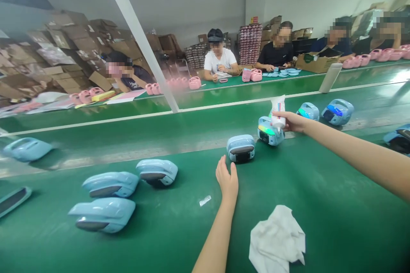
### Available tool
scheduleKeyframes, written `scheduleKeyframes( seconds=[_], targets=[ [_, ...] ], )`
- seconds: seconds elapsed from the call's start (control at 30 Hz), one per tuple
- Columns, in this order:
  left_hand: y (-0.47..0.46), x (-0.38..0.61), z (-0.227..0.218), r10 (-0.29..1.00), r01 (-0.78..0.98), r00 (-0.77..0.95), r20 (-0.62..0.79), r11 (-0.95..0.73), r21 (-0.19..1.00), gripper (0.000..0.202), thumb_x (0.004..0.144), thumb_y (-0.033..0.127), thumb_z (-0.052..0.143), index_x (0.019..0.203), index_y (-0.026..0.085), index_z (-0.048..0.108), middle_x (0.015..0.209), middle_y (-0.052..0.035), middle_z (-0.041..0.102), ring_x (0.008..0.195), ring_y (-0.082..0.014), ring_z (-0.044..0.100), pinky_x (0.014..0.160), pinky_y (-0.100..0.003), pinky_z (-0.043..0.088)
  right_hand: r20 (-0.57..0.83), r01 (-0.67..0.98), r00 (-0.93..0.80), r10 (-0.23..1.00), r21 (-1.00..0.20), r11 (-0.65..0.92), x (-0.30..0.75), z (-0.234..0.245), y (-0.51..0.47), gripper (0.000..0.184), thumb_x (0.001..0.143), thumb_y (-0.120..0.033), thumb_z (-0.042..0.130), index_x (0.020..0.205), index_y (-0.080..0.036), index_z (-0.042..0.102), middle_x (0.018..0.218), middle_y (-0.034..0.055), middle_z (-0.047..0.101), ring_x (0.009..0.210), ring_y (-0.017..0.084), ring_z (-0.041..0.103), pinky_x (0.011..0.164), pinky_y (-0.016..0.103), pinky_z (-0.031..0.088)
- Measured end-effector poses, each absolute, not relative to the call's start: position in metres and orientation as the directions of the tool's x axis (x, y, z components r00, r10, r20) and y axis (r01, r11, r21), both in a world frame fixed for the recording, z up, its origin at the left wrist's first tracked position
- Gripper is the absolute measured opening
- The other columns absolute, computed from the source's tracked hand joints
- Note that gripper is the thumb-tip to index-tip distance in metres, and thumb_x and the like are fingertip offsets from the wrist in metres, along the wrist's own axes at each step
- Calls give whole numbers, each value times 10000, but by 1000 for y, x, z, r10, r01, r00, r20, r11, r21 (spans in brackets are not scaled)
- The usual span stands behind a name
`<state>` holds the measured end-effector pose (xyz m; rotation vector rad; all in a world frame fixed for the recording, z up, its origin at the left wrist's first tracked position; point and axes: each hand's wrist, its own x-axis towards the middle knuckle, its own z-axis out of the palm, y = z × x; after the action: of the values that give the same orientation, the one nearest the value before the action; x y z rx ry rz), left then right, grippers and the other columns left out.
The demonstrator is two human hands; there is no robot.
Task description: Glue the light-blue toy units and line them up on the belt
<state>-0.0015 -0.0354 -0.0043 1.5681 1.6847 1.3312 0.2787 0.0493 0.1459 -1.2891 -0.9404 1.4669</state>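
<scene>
- Four fingers of the right hand [291, 121] clench around a white plastic squeeze tube [278, 113]; its lower end sits on a glossy pale blue case with rainbow light strip [267, 134].
- Left hand [227, 179] lies open on the green conveyor belt [320, 204], fingers spread, just beside another glossy pale blue case [241, 147].
- Crumpled white cloth [276, 239] lies near the left hand.

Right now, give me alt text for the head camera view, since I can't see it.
A right hand holds a white tube over a blue case on a green conveyor belt. The open left hand lies beside another case, near a white cloth. Co-workers sit beyond.
</scene>
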Motion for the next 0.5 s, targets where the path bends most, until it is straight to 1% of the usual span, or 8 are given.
scheduleKeyframes(
  seconds=[0.1,0.13,0.17,0.23,0.33,0.43,0.5],
  targets=[
    [-35,0,-3,924,459,-241,295,-160,874,443,868,373,424,1270,196,482,1336,-131,517,1283,-274,422,1118,-496,261,-394,-55,-41,918,-917,-396,295,159,22,133,876,-174,567,760,-112,583,740,133,599,539,168,536,413,217,423],
    [-35,0,-2,922,446,-245,299,-166,879,442,868,370,425,1268,191,482,1334,-133,517,1278,-272,424,1114,-491,269,-416,-23,-68,907,-908,-419,298,163,13,78,845,-167,591,796,-107,601,784,143,612,606,199,572,450,236,460],
    [-34,-1,-1,921,431,-250,298,-170,886,443,869,370,423,1267,186,481,1336,-136,513,1276,-269,424,1111,-484,277,-428,13,-116,896,-903,-429,300,165,6,69,809,-169,622,827,-103,613,818,148,619,661,222,591,482,252,484],
    [-34,-1,0,921,400,-255,293,-176,900,447,871,375,420,1265,173,480,1337,-142,508,1271,-265,424,1105,-474,288,-419,85,-272,867,-907,-412,299,166,-7,184,734,-213,687,855,-89,626,858,157,623,700,238,596,502,259,488],
    [-33,-2,1,920,377,-256,297,-188,907,440,869,381,429,1251,171,489,1330,-142,511,1267,-265,425,1101,-470,291,-360,141,-518,776,-931,-338,285,161,-21,366,650,-350,758,855,-77,627,868,157,616,682,215,571,485,236,448],
    [-36,-4,4,912,366,-263,316,-208,907,444,896,424,384,1240,166,496,1276,-146,541,1215,-261,465,1061,-462,337,-303,174,-710,635,-950,-258,258,150,-27,472,652,-466,761,892,-81,631,879,138,607,726,215,565,555,255,466],
    [-41,-6,7,904,359,-236,356,-259,897,464,919,462,313,1197,160,529,1139,-138,600,1091,-250,532,987,-444,395,-262,181,-800,541,-963,-199,239,140,-27,484,678,-515,754,868,-88,629,860,127,601,748,217,566,609,269,477]
  ],
)
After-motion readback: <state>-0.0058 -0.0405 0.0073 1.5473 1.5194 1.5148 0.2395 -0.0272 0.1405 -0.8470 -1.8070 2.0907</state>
